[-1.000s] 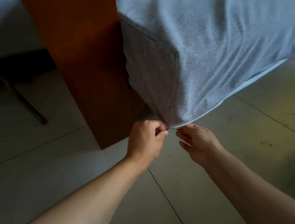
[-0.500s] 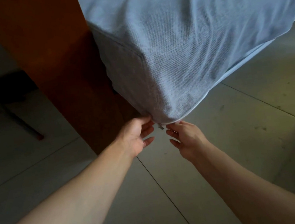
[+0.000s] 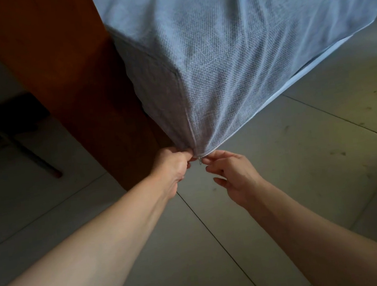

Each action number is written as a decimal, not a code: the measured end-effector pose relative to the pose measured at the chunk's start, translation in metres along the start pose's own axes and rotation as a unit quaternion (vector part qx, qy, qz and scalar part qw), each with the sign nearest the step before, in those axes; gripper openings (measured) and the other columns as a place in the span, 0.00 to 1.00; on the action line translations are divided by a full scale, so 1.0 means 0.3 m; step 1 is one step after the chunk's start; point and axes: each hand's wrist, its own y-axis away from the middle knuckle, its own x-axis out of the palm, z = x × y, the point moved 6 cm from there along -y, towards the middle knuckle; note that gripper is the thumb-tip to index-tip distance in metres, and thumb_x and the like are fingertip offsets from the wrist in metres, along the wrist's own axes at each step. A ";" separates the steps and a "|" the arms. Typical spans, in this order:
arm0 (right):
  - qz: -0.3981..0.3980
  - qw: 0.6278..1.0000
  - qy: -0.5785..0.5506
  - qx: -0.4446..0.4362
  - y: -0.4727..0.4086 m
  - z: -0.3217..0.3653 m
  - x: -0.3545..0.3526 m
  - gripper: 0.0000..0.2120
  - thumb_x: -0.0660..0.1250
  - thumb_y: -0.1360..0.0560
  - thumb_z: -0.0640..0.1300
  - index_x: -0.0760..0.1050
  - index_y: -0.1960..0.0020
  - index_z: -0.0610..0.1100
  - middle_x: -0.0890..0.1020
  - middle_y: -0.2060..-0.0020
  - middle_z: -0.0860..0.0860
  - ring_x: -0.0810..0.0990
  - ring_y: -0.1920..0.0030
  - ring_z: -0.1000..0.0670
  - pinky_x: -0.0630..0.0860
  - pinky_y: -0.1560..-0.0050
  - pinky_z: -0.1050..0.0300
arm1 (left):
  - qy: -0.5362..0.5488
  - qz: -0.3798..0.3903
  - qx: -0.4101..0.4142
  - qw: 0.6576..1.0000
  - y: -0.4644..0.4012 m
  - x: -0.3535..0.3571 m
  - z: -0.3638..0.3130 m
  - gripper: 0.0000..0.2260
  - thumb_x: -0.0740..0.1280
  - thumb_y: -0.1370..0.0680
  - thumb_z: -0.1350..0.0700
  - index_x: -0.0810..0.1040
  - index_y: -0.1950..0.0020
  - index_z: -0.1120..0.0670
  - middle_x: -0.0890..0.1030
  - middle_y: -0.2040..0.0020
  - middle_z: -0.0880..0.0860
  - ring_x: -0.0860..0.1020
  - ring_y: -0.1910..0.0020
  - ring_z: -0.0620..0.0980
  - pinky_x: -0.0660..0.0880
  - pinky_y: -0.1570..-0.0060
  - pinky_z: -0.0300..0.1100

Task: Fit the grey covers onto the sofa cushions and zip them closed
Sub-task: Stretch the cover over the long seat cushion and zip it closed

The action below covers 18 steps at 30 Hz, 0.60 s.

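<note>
Since half a second ago the left hand (image 3: 173, 166) has curled from open fingers into a pinch on the cover (image 3: 230, 49) at its lowest corner, pulling the cloth taut. Beside it the right hand (image 3: 232, 175) pinches near the zip pull (image 3: 200, 160); whether it grips the pull I cannot tell. Cover and cushion lean on the wooden post (image 3: 76, 85) above the floor (image 3: 307, 187). This cloth looks soft, thin and stretchy over light foam, so hold it by the seamed corner.

An orange-brown wooden panel (image 3: 60, 70) stands upright on the pale tiled floor (image 3: 302, 152). Near the floor's left edge, a thin dark metal leg (image 3: 29, 152) slants down to it.
</note>
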 end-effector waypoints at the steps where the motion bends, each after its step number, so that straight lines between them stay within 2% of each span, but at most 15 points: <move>1: 0.008 1.000 0.019 -0.007 0.006 0.003 0.005 0.13 0.63 0.29 0.29 0.78 0.58 0.46 0.80 0.64 0.55 0.75 0.60 0.56 0.67 0.56 0.60 | -0.009 -0.002 0.003 1.000 0.000 0.000 -0.001 0.09 0.64 0.21 0.57 0.73 0.62 0.52 0.78 0.60 0.49 0.71 0.66 0.43 0.64 0.68 0.38; 5: 0.023 0.996 0.052 -0.061 0.025 0.014 0.034 0.08 0.71 0.29 0.31 0.76 0.61 0.43 0.77 0.70 0.54 0.73 0.73 0.62 0.68 0.71 0.73 | -0.024 -0.004 0.017 1.000 0.001 0.000 -0.008 0.05 0.64 0.21 0.57 0.75 0.58 0.53 0.78 0.56 0.50 0.72 0.64 0.42 0.67 0.63 0.38; 7: 0.004 0.992 0.084 -0.092 0.017 0.009 0.038 0.08 0.71 0.28 0.34 0.76 0.64 0.43 0.72 0.78 0.58 0.68 0.79 0.62 0.65 0.75 0.71 | -0.030 -0.006 0.019 0.999 0.000 -0.002 -0.010 0.02 0.64 0.21 0.57 0.76 0.53 0.52 0.78 0.54 0.50 0.72 0.60 0.43 0.66 0.59 0.38; 8: -0.019 0.984 0.135 -0.115 0.012 0.009 0.034 0.09 0.71 0.27 0.37 0.76 0.66 0.43 0.69 0.81 0.59 0.66 0.80 0.60 0.63 0.76 0.69 | -0.034 -0.008 0.018 0.999 -0.002 -0.003 -0.009 0.01 0.64 0.21 0.57 0.76 0.52 0.52 0.77 0.54 0.50 0.72 0.59 0.44 0.66 0.59 0.38; 11: -0.094 0.918 0.317 -0.219 0.021 0.030 0.027 0.13 0.68 0.25 0.44 0.78 0.65 0.37 0.72 0.77 0.50 0.66 0.75 0.55 0.60 0.74 0.64 | -0.049 -0.008 0.017 0.999 -0.003 -0.003 -0.007 0.02 0.64 0.21 0.57 0.76 0.50 0.53 0.77 0.53 0.51 0.72 0.55 0.46 0.66 0.59 0.38; 13: -0.139 0.865 0.391 -0.281 0.044 0.050 0.028 0.14 0.67 0.25 0.44 0.77 0.65 0.35 0.74 0.71 0.46 0.69 0.70 0.50 0.61 0.69 0.58 | -0.058 -0.007 0.020 0.998 -0.007 -0.001 -0.004 0.06 0.64 0.21 0.56 0.77 0.46 0.54 0.77 0.53 0.51 0.72 0.54 0.46 0.65 0.54 0.38; 15: -0.181 0.792 0.453 -0.366 0.075 0.077 0.031 0.13 0.70 0.28 0.39 0.74 0.70 0.37 0.72 0.71 0.47 0.70 0.71 0.46 0.62 0.69 0.57 | -0.071 -0.009 0.025 0.997 -0.011 -0.004 -0.002 0.08 0.64 0.21 0.56 0.78 0.45 0.56 0.77 0.52 0.52 0.73 0.53 0.48 0.66 0.53 0.38; 16: -0.202 0.755 0.480 -0.400 0.085 0.087 0.028 0.13 0.72 0.31 0.37 0.72 0.72 0.38 0.72 0.73 0.47 0.71 0.73 0.45 0.63 0.70 0.57 | -0.078 -0.007 0.025 0.997 -0.016 -0.005 0.000 0.07 0.64 0.21 0.56 0.78 0.47 0.56 0.78 0.52 0.52 0.73 0.53 0.48 0.66 0.54 0.38; 18: -0.237 0.716 0.514 -0.407 0.079 0.105 -0.013 0.14 0.75 0.35 0.35 0.72 0.74 0.40 0.74 0.75 0.46 0.73 0.74 0.44 0.67 0.70 0.56 | -0.092 -0.005 0.023 0.995 -0.023 -0.003 0.002 0.06 0.64 0.21 0.56 0.76 0.57 0.54 0.77 0.56 0.51 0.73 0.55 0.49 0.66 0.58 0.39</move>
